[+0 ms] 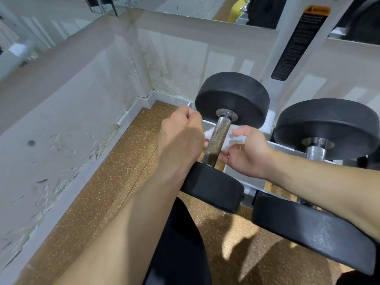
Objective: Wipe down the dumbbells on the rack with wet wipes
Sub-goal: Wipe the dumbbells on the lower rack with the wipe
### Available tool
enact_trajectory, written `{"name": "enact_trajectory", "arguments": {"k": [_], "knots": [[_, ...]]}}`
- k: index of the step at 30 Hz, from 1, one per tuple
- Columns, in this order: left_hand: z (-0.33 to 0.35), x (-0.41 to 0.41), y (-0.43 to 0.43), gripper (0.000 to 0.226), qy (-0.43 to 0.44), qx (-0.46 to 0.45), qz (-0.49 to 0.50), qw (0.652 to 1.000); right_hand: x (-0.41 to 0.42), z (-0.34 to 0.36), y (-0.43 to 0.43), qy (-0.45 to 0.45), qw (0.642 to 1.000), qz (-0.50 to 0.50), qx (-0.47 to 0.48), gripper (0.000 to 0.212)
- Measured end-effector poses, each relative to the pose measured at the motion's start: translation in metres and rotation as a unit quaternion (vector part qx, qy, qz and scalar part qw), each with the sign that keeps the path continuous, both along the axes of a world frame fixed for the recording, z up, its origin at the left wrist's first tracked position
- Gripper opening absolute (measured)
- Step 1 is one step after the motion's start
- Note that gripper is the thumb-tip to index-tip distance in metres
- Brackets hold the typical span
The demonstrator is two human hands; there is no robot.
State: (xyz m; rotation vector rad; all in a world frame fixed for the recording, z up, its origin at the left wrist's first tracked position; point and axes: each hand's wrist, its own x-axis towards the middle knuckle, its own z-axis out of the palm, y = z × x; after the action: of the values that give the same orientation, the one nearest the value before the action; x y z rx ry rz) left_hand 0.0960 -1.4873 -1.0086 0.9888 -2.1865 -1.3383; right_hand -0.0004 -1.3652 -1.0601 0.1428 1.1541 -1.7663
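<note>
The dumbbell point(218, 138) lies on the white rack point(284, 145) at its left end, close to the corner of the room. Its long axis runs from the person toward the wall, leaning slightly right as it goes. One black head is near the person and the other, higher in view, points at the wall. The knurled metal handle between them is bare on top.

A white wipe point(236, 138) passes behind the handle. The right hand point(246, 154) holds it on the right side, thumb above and fingers curled beneath, the fingertips just beside the handle. The left hand point(181, 136) is on the other side of the handle with its fingers curled in. A white corner shows at its edge, but whether it grips the wipe cannot be told.

A second dumbbell point(327, 130) lies just to the right on the same rack, pointing the same way.

A black label point(299, 42) with an orange top runs down the white post behind; its writing is too blurred to read.

The floor point(98, 192) is speckled tan, and the wall point(82, 89) paint is flaking.
</note>
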Motion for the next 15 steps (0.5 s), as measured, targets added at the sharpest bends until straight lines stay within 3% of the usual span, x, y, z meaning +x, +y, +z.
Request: {"name": "enact_trajectory", "arguments": {"k": [3,5,7,8,10,15], "knots": [[0.001,-0.001,0.000,0.028,-0.013,0.003,0.004,1.000,0.013,-0.007,0.008,-0.018,0.996,0.080,0.023,0.039],[0.001,-0.002,0.000,0.028,-0.018,0.004,0.004,1.000,0.018,-0.011,0.009,-0.020,0.994,0.100,0.039,0.052],[0.001,-0.002,0.000,0.029,-0.021,0.004,0.003,1.000,0.014,-0.012,0.009,0.015,0.993,0.100,0.065,0.035],[0.001,-0.002,-0.001,0.029,-0.022,0.005,0.003,1.000,0.012,-0.011,0.009,0.028,0.994,0.084,0.066,0.034],[0.000,-0.003,-0.001,0.030,-0.024,0.006,0.005,1.000,0.003,-0.011,0.008,0.030,0.997,0.040,0.058,0.060],[-0.002,-0.004,-0.001,0.030,-0.029,0.002,0.008,1.000,-0.014,0.001,0.013,0.033,0.997,-0.060,0.019,0.068]]}}
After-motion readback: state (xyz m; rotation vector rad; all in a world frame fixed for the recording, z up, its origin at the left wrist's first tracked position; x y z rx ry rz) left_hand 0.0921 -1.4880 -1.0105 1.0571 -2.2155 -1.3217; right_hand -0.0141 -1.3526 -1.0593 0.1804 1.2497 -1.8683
